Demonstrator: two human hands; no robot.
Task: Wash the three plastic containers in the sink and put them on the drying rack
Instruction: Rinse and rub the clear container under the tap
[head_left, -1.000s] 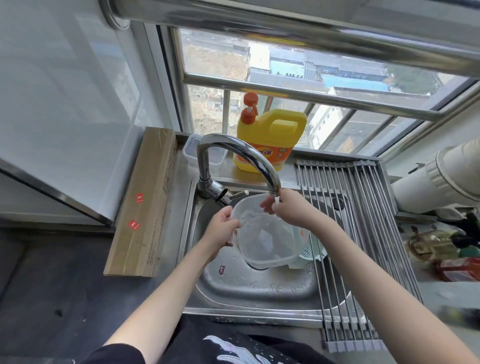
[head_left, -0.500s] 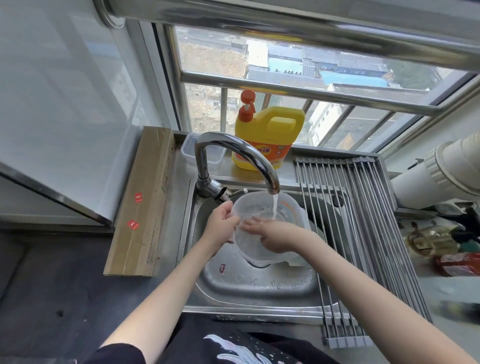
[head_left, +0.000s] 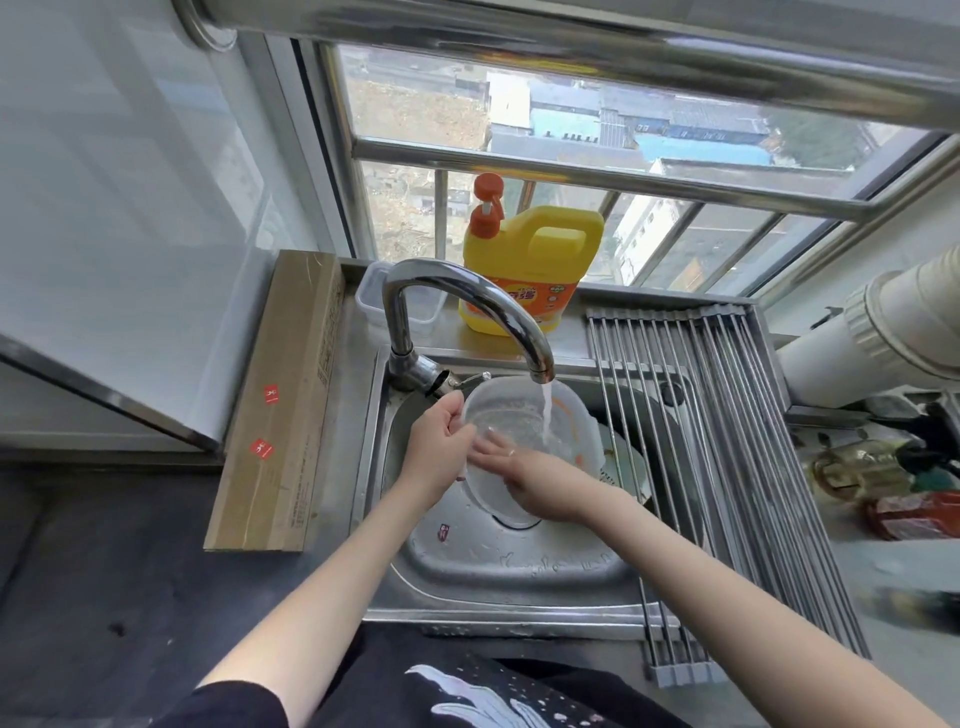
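A clear plastic container is tilted under the running faucet above the steel sink. My left hand grips its left rim. My right hand lies inside it with straight fingers on the inner wall. Water streams into the container. A white strainer-like container with an orange part sits behind it in the sink, mostly hidden. Another clear container stands on the ledge behind the faucet. The roll-up metal drying rack spans the sink's right side.
A yellow detergent jug with an orange pump stands on the ledge by the window. A long cardboard box lies left of the sink. A white pipe and packets are at the right.
My right hand has left the faucet spout and gone down into the container, and water now runs. The left hand keeps its hold on the rim.
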